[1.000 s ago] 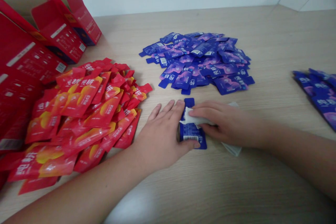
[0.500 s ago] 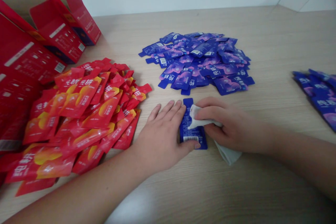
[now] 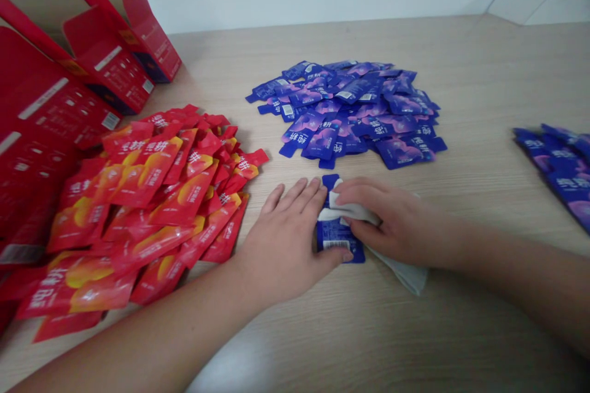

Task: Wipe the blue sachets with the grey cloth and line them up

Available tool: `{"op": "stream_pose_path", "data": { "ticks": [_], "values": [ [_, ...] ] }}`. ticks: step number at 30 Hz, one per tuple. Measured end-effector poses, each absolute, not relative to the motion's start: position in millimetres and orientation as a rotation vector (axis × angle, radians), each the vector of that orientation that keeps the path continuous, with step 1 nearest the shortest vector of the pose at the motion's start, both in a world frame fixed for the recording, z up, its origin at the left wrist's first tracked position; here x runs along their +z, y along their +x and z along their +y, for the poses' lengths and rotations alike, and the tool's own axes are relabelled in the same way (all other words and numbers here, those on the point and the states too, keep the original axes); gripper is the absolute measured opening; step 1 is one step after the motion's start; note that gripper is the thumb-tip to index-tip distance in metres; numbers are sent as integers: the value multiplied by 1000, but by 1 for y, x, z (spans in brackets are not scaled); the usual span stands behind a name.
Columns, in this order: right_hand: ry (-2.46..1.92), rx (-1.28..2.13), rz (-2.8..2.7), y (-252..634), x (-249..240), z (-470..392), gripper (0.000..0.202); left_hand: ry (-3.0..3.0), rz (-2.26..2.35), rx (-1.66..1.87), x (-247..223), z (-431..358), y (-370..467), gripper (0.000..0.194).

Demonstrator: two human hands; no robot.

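The left hand lies flat, fingers spread, pinning a blue packet on the table. The right hand, at 3 o'clock, squeezes a white wipe onto it.

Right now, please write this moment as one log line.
left hand: pins blue sachet | right hand: presses white wipe on it

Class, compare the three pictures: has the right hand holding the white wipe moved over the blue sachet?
Yes. The right hand with the white wipe has slid back left along the blue sachet, toward the left hand, which pins it.
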State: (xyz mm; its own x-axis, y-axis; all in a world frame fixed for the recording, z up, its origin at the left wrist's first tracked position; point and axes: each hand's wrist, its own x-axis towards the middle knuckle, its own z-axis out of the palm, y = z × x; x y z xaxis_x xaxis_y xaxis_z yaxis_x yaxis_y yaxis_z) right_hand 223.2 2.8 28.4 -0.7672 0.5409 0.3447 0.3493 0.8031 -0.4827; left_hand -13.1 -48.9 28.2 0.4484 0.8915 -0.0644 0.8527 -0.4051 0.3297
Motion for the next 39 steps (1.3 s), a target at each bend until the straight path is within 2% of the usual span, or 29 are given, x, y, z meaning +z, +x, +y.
{"op": "stream_pose_path", "data": {
  "ticks": [8,15,18,21,24,26,32,36,39],
  "values": [
    [-593,565,-2601,222,39,1,18,2388,1483,220,26,-50,-14,96],
    [-488,279,-2706,221,37,3,16,2383,1493,197,27,-49,-14,100],
    [-571,223,-2633,224,34,-2,21,2392,1493,202,27,-49,-13,99],
    [-790,256,-2553,224,32,-7,31,2387,1499,199,28,-49,-13,99],
    [-890,349,-2591,222,31,-6,27,2377,1492,205,28,-50,-13,98],
    [-876,401,-2607,221,31,-5,23,2365,1493,217,28,-50,-13,99],
    [-617,536,-2645,221,40,-10,24,2316,1508,306,23,-50,-15,121],
    [-479,715,-2763,217,46,-14,21,2339,1480,260,25,-49,-17,115],
    [-516,663,-2786,213,47,-12,21,2341,1469,255,26,-48,-17,109]
  ]
}}
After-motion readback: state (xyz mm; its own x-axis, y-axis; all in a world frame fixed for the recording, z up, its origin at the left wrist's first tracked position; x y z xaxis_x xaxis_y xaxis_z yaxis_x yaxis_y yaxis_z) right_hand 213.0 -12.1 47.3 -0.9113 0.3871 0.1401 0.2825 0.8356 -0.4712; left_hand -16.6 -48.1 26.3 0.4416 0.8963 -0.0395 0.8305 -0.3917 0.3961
